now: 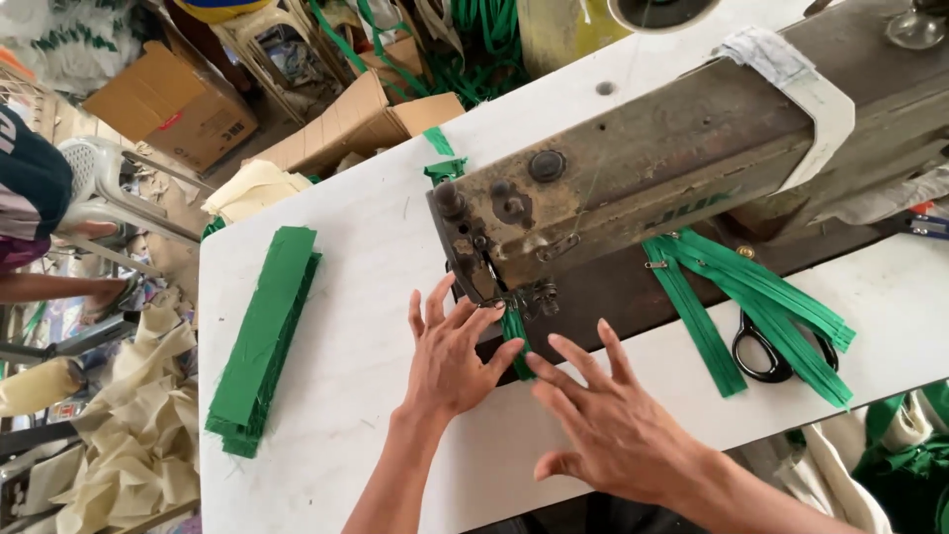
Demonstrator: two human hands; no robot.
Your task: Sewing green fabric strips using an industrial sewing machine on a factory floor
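Nearest the desk's (326,396) front edge, the right hand (613,425) lies flat with fingers spread, its fingertips touching the narrow green fabric strip (516,346). Just beside it the left hand (450,361) is also open and spread, pressing on the desk with its fingers against the strip's left side, right under the head of the old sewing machine (633,168). The strip runs beneath the presser foot; whether the needle is down in it I cannot tell. To the left there is bare white desk, then a stack of green fabric pieces (265,336) lying close along the left edge. To the right, green zipper tapes (751,297) fan out beside black-handled scissors (761,351). Beyond the far edge, on the floor, stand open cardboard boxes (356,124), their contents hidden, with more green strips (474,44) heaped behind and cream cloth scraps (138,445) piled at left.
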